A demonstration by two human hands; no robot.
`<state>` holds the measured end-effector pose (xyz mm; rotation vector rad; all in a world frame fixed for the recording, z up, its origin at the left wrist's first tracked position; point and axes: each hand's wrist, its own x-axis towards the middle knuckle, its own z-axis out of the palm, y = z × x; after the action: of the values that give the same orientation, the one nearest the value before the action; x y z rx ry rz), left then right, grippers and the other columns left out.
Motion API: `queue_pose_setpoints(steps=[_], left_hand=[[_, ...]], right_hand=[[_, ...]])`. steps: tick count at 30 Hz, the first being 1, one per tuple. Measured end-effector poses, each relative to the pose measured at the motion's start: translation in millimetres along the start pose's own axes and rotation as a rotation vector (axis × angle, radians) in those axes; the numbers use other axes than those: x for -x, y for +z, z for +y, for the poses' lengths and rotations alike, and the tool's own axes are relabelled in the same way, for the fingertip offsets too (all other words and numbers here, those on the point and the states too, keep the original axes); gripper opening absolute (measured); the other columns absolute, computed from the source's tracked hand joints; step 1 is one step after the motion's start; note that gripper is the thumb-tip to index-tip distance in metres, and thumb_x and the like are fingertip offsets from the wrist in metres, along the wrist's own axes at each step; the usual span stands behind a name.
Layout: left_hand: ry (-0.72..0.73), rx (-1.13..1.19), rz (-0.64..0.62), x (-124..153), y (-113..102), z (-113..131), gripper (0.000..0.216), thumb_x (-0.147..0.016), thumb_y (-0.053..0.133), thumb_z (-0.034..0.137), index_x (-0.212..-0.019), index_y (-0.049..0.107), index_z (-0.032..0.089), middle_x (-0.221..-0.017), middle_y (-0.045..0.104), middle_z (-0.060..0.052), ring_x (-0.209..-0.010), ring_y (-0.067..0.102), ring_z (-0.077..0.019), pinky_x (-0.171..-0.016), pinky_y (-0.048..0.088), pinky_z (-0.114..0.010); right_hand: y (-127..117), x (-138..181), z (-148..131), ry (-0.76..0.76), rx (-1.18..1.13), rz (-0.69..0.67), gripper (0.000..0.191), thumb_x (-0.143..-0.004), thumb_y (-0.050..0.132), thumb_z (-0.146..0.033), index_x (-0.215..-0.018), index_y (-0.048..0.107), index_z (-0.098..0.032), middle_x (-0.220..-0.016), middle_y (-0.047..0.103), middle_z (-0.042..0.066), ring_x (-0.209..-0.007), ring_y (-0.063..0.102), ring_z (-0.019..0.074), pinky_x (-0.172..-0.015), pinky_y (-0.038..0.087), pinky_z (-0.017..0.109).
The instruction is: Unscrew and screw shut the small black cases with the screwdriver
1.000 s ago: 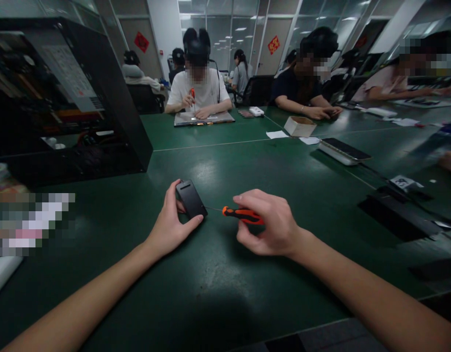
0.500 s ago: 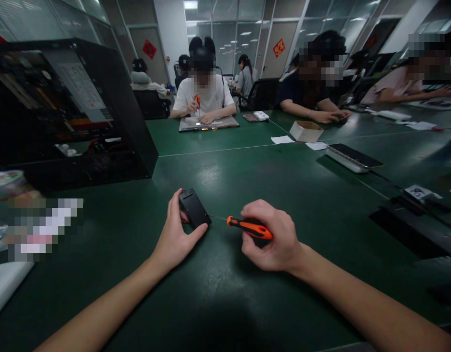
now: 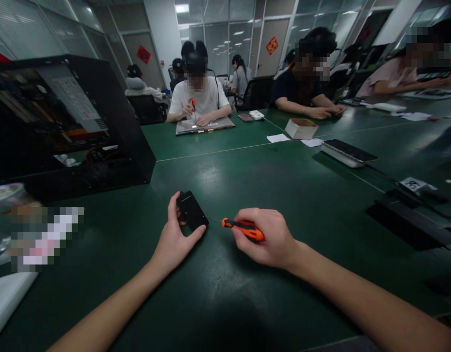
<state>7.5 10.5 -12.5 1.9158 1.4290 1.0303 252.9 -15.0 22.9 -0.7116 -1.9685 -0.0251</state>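
A small black box-shaped device [image 3: 191,210] rests on the green table [image 3: 225,288] in front of me. My left hand [image 3: 174,239] grips it, thumb on its left side and fingers curled round its near end. My right hand [image 3: 267,237] is closed on an orange-and-black screwdriver [image 3: 242,227] held almost level. Its thin shaft points left and its tip touches the device's right side.
An open black computer case [image 3: 71,122] stands at the left. A phone on a white slab [image 3: 348,152], a cardboard box [image 3: 301,128] and papers lie at the right; black parts [image 3: 409,222] lie nearer. Other people sit working across the table.
Both hands keep their grip, and the screwdriver tip stays at the device's side. The camera view has shifted slightly, so the hands sit a little lower in the picture.
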Motion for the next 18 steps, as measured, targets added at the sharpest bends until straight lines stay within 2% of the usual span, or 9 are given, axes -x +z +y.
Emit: queue_pose_setpoints(steps=[3,6,12,18], left_hand=[[-0.023,-0.004,0.002,-1.8,-0.4,-1.5,0.099,-0.082,0.074,0.041,-0.156,0.01,0.029,-0.125,0.062,-0.013,-0.108,0.066,-0.0291,-0.096,0.052,-0.052],[0.0,0.055,-0.015,-2.7,-1.8,-2.7,0.098,-0.081,0.075,0.037,-0.156,0.011,0.029,-0.129,0.06,-0.013,-0.109,0.067,-0.0279,-0.097,0.052,-0.05],[0.024,0.083,-0.037,-5.8,-7.3,-4.2,0.094,-0.083,0.073,0.034,-0.157,0.014,0.029,-0.123,0.063,-0.012,-0.092,0.069,-0.0225,-0.088,0.056,-0.045],[0.054,0.054,-0.033,-6.6,-9.8,-3.5,0.087,-0.087,0.068,0.035,-0.157,0.017,0.026,-0.111,0.067,-0.009,-0.083,0.067,-0.0205,-0.082,0.056,-0.041]], right_hand=[[2.5,1.1,-5.7,-0.053,-0.03,-0.04,0.019,-0.084,0.058,-0.02,-0.103,0.055,-0.019,-0.074,0.063,0.0,-0.056,0.057,0.0133,-0.053,0.047,0.025],[4.1,2.0,-9.6,-0.044,-0.043,-0.048,0.023,-0.08,0.057,-0.018,-0.103,0.054,-0.02,-0.074,0.061,0.0,-0.057,0.056,0.0139,-0.053,0.047,0.026],[1.0,0.2,-8.4,0.043,0.006,-0.036,0.012,-0.09,0.063,-0.022,-0.1,0.057,-0.019,-0.076,0.065,0.001,-0.057,0.057,0.0108,-0.053,0.047,0.022],[2.1,2.4,-6.0,-0.02,-0.037,0.045,0.016,-0.09,0.066,-0.02,-0.104,0.057,-0.021,-0.079,0.069,0.001,-0.064,0.066,0.0128,-0.058,0.053,0.023]])
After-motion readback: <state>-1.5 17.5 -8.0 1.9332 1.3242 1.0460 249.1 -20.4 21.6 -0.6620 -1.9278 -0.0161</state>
